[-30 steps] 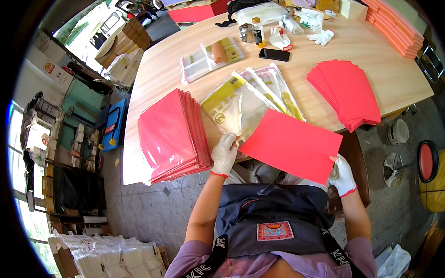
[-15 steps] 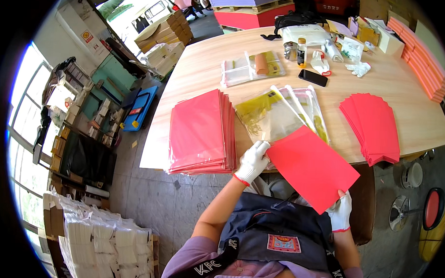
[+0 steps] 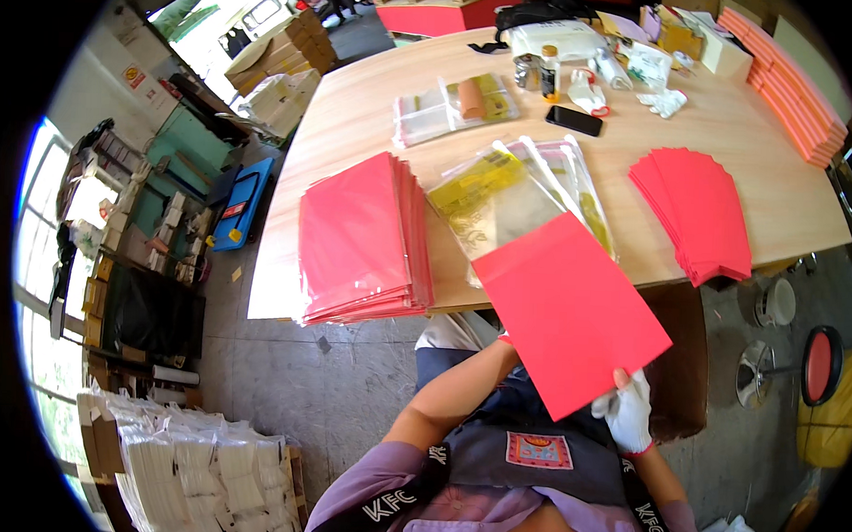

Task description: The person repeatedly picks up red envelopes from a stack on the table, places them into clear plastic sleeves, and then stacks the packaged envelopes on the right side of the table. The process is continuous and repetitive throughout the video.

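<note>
My right hand (image 3: 626,412), in a white glove with bare fingertips, pinches the lower right edge of a red cardboard sheet (image 3: 570,318) tilted over the table's front edge. My left hand is behind that sheet; only a bit of its cuff (image 3: 505,338) shows, so its fingers are hidden. The sheet's far corner overlaps a pile of clear plastic bags (image 3: 503,198) with yellow-green print. Left of the bags lies a tall stack of red sheets in clear plastic (image 3: 352,235). Bare red sheets (image 3: 695,214) lie fanned out at the right.
On the wooden table (image 3: 347,123) farther back are more plastic bags (image 3: 422,116), a phone (image 3: 574,120), a bottle (image 3: 550,73), a jar (image 3: 527,73) and loose gloves (image 3: 662,103). Pink boards (image 3: 789,91) line the right edge. A stool (image 3: 755,371) stands at the lower right.
My left hand has gone from the sheet's upper left corner to behind the sheet. The sheet has shifted left and is more upright. My view has shifted slightly.
</note>
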A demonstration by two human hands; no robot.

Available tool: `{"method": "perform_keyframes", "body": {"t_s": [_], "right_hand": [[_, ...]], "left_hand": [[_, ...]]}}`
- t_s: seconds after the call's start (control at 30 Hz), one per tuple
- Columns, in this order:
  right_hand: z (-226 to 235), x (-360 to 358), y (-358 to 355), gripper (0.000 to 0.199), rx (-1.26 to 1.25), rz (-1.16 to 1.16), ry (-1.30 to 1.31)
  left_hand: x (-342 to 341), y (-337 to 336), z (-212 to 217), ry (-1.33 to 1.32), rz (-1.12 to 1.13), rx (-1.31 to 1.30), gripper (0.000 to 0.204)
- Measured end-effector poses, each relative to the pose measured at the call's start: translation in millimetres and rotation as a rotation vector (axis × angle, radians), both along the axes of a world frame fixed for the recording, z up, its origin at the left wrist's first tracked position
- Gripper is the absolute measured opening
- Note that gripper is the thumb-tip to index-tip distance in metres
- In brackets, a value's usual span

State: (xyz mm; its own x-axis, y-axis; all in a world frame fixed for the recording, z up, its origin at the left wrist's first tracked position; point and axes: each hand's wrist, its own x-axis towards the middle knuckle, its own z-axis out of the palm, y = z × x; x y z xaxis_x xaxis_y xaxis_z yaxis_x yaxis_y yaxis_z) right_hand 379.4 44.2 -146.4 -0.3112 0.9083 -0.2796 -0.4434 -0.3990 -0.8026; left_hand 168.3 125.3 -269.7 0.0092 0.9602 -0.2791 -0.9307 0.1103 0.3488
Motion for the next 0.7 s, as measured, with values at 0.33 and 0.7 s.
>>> {"method": "perform_keyframes", "body": {"t_s": [0.33, 0.7], "right_hand": [[-93, -80, 72, 0.034, -0.451, -0.117, 0.587], [-35, -103, 67, 0.014, 0.688, 0.581, -0.913]], "left_hand": [[33, -57, -40, 0.605, -0.04, -0.191, 0.017], [-64, -93, 27, 0.837, -0.143, -0.287, 0.03]]}}
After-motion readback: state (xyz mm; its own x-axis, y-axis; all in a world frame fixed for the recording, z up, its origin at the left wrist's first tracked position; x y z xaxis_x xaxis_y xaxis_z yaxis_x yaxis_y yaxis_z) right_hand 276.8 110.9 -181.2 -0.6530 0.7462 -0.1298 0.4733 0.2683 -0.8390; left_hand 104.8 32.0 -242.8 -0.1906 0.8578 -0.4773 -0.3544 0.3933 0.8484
